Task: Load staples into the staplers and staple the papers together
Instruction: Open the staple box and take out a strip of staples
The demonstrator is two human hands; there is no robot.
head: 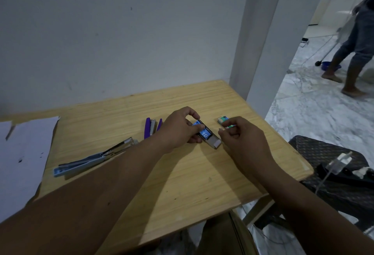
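Observation:
My left hand (180,128) grips a blue and black staple box (206,133) on the wooden table (182,173); its inner tray (215,143) sticks out toward my right hand. My right hand (240,139) pinches a small thin item (229,127) between thumb and forefinger, just right of the tray; what it is I cannot tell. A second small green staple box (222,119) lies behind my right hand. A purple stapler (150,127) lies open left of my left hand. A light blue stapler (95,158) lies swung open further left. White papers (22,153) rest at the table's left edge.
A white wall stands behind the table, a pillar (261,52) at its far right corner. A dark patterned chair (332,173) with a clear bottle (340,162) sits to the right. A person (356,42) stands on the marble floor beyond.

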